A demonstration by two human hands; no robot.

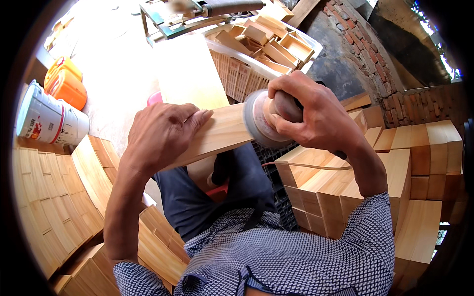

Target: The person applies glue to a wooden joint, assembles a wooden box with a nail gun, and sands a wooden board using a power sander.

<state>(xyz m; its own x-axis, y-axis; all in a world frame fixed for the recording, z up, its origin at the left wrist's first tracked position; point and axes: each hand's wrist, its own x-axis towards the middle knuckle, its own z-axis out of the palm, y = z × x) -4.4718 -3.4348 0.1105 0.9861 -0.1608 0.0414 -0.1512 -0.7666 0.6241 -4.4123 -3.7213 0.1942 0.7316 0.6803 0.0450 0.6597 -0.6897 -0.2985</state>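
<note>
A long, pale wooden piece (pixel 224 129) lies across above my lap, its flat face up. I cannot tell whether it is solid or a hollow box. My left hand (pixel 165 129) grips its left part, thumb along the top face and the other fingers mostly hidden. On its right end rests the round disc of a sander (pixel 254 121), its edge blurred. My right hand (pixel 313 111) is wrapped round the sander's rounded top. A thin tan cord or hose (pixel 316 166) runs below the right wrist.
Stacked wooden pieces stand at left (pixel 54 192) and right (pixel 326 192). Ahead, a broad pale board (pixel 190 71) lies beside a plastic crate (pixel 237 74) of small wooden boxes. Farther left are a white bucket (pixel 47 116) and orange containers (pixel 66 86). A roller machine (pixel 197 19) stands behind.
</note>
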